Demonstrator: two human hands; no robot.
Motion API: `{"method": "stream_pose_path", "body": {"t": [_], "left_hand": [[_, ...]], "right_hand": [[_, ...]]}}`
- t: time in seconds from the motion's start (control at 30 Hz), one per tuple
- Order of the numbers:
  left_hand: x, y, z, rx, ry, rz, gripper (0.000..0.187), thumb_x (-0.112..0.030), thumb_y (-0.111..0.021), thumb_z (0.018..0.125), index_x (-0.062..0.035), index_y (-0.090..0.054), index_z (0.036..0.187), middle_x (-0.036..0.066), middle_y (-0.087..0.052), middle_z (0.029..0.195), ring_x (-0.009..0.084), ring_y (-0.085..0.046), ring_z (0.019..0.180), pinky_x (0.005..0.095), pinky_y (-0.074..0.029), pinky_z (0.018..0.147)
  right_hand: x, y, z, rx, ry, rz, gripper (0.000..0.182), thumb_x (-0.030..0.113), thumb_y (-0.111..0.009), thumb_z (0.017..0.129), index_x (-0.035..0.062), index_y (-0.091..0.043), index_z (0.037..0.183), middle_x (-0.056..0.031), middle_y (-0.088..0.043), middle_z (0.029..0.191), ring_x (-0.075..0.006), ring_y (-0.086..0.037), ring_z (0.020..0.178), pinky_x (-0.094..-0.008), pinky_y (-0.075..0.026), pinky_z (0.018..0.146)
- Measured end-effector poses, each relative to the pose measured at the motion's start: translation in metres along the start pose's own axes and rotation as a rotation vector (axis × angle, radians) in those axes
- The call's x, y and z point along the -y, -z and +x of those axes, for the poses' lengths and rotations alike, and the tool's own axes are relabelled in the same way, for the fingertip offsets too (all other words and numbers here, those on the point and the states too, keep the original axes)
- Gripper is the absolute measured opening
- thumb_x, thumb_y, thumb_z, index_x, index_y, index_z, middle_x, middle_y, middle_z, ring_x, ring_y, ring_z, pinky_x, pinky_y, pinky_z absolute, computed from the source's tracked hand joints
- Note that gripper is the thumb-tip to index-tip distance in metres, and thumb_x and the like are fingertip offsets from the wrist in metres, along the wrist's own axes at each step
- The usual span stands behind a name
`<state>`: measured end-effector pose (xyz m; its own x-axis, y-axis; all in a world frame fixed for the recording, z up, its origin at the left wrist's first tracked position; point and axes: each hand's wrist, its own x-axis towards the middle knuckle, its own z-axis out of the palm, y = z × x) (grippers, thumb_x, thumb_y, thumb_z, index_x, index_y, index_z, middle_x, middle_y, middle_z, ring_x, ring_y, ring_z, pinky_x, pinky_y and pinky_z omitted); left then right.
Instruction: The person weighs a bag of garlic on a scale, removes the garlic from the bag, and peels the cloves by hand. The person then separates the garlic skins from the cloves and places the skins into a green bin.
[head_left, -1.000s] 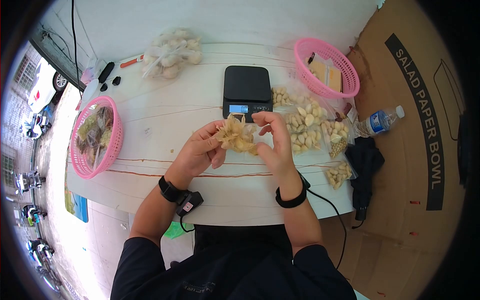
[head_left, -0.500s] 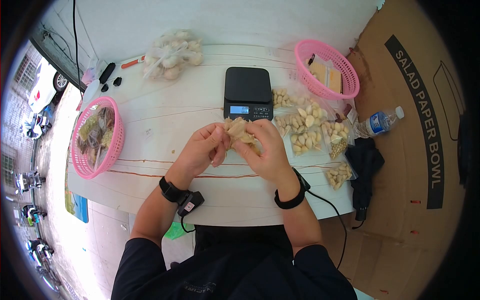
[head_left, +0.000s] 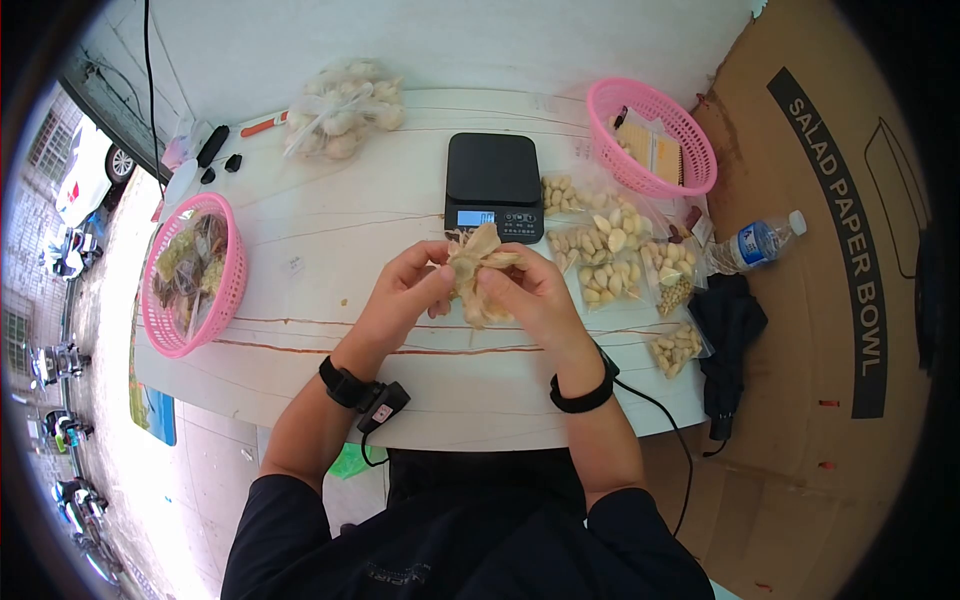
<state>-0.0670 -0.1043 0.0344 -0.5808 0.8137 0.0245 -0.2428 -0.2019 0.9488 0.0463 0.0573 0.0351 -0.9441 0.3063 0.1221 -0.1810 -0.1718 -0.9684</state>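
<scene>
Both hands grip a garlic bulb whose pale, papery skin is split and spreads outward. My left hand pinches its left side between thumb and fingers. From the right, my right hand presses its thumb against the bulb, with the fingers curled behind. Just beyond the hands lies a black digital scale, its lit display partly legible. Clear bags of garlic cloves lie right of my right hand, some cloves peeled white. A knotted plastic bag of whole garlic bulbs sits at the back left.
A pink basket with bagged stuff stands left; another pink basket at the back right holds a notebook. A water bottle and folded black umbrella lie near the cardboard box. An orange-handled tool lies behind. Cables hang from both wrists.
The garlic bulb has been turned and its skin opened wider, with flaps now standing up and hanging below. Both hands stay in nearly the same place, thumbs shifted on the bulb.
</scene>
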Motion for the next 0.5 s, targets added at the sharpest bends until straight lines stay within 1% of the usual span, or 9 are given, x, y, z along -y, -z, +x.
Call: {"method": "stream_pose_path", "body": {"t": [0.07,0.2,0.27,0.3,0.37,0.5], "left_hand": [[0.006,0.002,0.000,-0.002,-0.024,0.151,0.030,-0.025,-0.059,0.099,-0.0012,-0.059,0.116,0.000,-0.061,0.086,0.0063,-0.055,0.068,0.0214,-0.043,0.059],[0.005,0.003,0.002,0.014,-0.007,0.142,0.027,-0.023,-0.060,0.098,-0.0002,-0.061,0.112,0.001,-0.063,0.087,0.0068,-0.057,0.071,0.0226,-0.046,0.060],[0.004,0.004,0.003,-0.009,0.025,0.048,0.024,-0.023,-0.059,0.099,-0.0005,-0.062,0.108,0.002,-0.064,0.090,0.0080,-0.058,0.073,0.0236,-0.048,0.062],[0.003,0.004,0.004,-0.010,0.024,0.048,0.024,-0.023,-0.059,0.099,-0.0005,-0.062,0.108,0.002,-0.064,0.090,0.0080,-0.058,0.073,0.0236,-0.048,0.062],[0.003,0.005,0.004,-0.008,0.059,-0.039,0.024,-0.023,-0.058,0.099,-0.0012,-0.062,0.107,0.002,-0.064,0.090,0.0091,-0.058,0.075,0.0243,-0.049,0.063],[0.001,0.005,0.003,-0.012,0.067,-0.064,0.023,-0.023,-0.057,0.100,-0.0015,-0.062,0.106,0.002,-0.064,0.090,0.0095,-0.059,0.075,0.0244,-0.048,0.063]], "right_hand": [[0.003,-0.004,-0.001,-0.017,-0.024,-0.030,0.022,0.015,-0.068,0.092,0.0012,-0.064,0.109,0.0013,-0.065,0.092,-0.0026,-0.056,0.077,-0.0191,-0.046,0.069],[0.000,-0.004,0.001,-0.016,-0.023,-0.082,0.025,0.017,-0.066,0.094,0.0011,-0.062,0.113,0.0016,-0.063,0.090,-0.0022,-0.055,0.077,-0.0191,-0.046,0.067],[-0.004,-0.004,0.003,-0.072,-0.033,0.021,0.028,0.021,-0.063,0.097,0.0017,-0.060,0.117,0.0017,-0.061,0.087,-0.0022,-0.053,0.072,-0.0195,-0.044,0.062],[0.000,-0.005,0.002,-0.071,-0.033,0.021,0.028,0.021,-0.063,0.097,0.0017,-0.060,0.117,0.0017,-0.061,0.087,-0.0022,-0.053,0.072,-0.0195,-0.044,0.062],[0.011,-0.005,0.000,-0.118,-0.164,0.110,0.030,0.026,-0.059,0.100,0.0020,-0.058,0.118,0.0017,-0.059,0.085,-0.0024,-0.050,0.069,-0.0191,-0.042,0.059],[0.010,-0.003,0.000,-0.091,-0.113,0.086,0.030,0.028,-0.058,0.100,0.0023,-0.059,0.115,0.0018,-0.059,0.085,-0.0026,-0.047,0.066,-0.0189,-0.039,0.056]]}}
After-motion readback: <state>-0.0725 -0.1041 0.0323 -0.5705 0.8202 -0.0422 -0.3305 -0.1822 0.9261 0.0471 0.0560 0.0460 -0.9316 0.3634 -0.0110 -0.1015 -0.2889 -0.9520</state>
